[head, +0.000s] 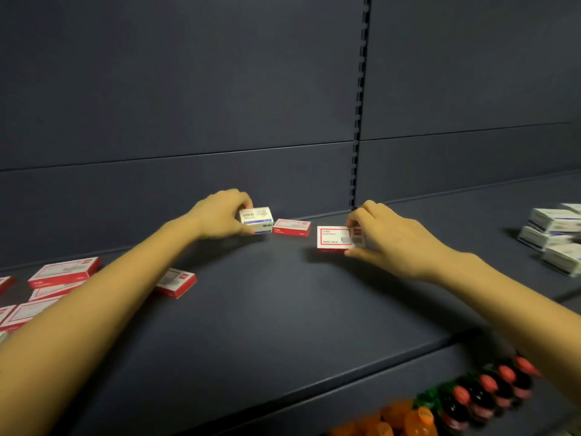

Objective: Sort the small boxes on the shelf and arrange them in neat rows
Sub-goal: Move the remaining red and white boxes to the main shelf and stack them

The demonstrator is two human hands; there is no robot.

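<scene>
Bottles (471, 401) sit nearest. Flanking the lone red box (291, 227), the left hand (220, 215) clamps its grip on a white box (257, 219), the right hand (388, 239) on a red-bordered box (334, 237).

Visible body parts: two forearms and two hands. The left forearm (94, 309) and right forearm (503, 294) are bare along their whole visible length. The left hand (220, 215) and right hand (390, 243) are bare. Fingernail detail is blurred.

Red-and-white boxes (19, 314) cut by the left edge, partly behind the left forearm (94, 309); white boxes (553, 221) and bottles (481, 401) blurred, cut off at right and bottom.
</scene>
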